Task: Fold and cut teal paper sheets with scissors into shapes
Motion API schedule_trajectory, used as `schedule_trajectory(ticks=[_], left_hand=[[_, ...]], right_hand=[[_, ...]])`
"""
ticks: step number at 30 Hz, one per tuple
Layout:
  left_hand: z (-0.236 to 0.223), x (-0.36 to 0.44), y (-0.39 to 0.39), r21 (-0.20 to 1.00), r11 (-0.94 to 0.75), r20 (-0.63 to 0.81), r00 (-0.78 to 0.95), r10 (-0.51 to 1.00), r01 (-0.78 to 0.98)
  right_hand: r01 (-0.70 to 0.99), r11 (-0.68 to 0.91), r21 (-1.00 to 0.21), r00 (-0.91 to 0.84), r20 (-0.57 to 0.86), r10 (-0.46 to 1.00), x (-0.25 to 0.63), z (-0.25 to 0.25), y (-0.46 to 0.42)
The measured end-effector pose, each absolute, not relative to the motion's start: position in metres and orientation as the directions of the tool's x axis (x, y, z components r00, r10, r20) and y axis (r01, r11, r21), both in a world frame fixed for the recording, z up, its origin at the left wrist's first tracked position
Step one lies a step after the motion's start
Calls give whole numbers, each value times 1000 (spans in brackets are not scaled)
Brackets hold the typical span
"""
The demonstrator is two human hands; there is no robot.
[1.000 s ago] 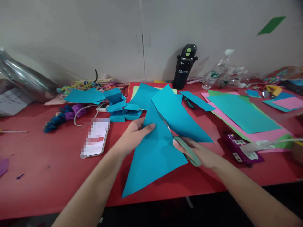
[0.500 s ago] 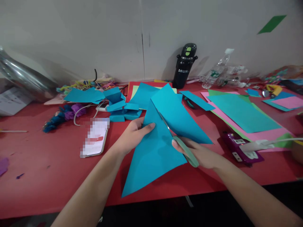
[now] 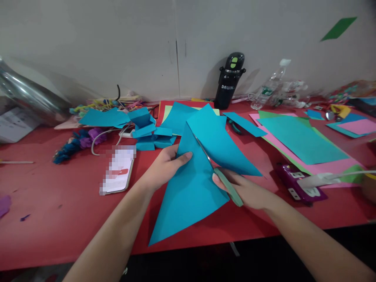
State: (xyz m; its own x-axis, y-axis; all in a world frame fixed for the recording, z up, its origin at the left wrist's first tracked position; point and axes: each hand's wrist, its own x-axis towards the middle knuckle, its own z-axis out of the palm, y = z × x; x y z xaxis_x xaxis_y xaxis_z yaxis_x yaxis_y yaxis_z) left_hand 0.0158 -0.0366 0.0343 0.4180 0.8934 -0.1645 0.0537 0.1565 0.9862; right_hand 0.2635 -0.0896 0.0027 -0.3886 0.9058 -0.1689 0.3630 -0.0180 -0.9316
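Observation:
A large sheet of blue paper [image 3: 194,196] is held up over the front of the red table, partly cut into two flaps. Its left edge is pinched by my left hand [image 3: 167,164], thumb on top and fingers underneath. My right hand [image 3: 243,188] grips green-handled scissors [image 3: 227,186]. The blades lie in the slit between the two flaps, pointing up and left, and look closed or nearly so. Behind the sheet rests another piece of blue paper [image 3: 179,117]. Folded blue paper pieces [image 3: 145,133] lie just beyond my left hand.
A phone [image 3: 119,172] lies left of my left hand. At the back stand a black bottle [image 3: 230,82] and a clear plastic bottle [image 3: 270,88]. On the right are a purple power strip [image 3: 296,184] with a plug and stacked coloured sheets [image 3: 302,139]. A metal flask [image 3: 32,94] leans at far left.
The scissors and my right hand have shifted very slightly left, and the sheet's lower right corner has moved left a little with them. My left hand keeps its hold.

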Motion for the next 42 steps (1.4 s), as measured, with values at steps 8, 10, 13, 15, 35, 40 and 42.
schedule_trajectory(ticks=[8,10,13,15,35,40,42], left_hand=[[34,15,-37,989,133,-149,416,897,66],[34,16,-37,989,140,-146,421,895,45],[36,18,-38,988,149,-148,462,875,34],[38,19,-38,988,148,-145,484,863,31],[32,17,-37,981,188,-178,544,820,37],[34,16,-37,982,181,-176,542,822,45],[35,17,-37,983,173,-174,537,826,53]], right_hand=[[355,14,-935,-374,-128,919,264,-5,-89],[341,-7,-940,-405,-153,901,264,0,-89],[324,-84,-942,-424,-225,877,263,6,-89],[311,-123,-942,-431,-255,865,263,7,-89],[203,-209,-956,-520,-287,805,257,10,-88],[161,-199,-967,-534,-255,806,255,5,-87],[152,-200,-968,-526,-251,813,255,2,-87]])
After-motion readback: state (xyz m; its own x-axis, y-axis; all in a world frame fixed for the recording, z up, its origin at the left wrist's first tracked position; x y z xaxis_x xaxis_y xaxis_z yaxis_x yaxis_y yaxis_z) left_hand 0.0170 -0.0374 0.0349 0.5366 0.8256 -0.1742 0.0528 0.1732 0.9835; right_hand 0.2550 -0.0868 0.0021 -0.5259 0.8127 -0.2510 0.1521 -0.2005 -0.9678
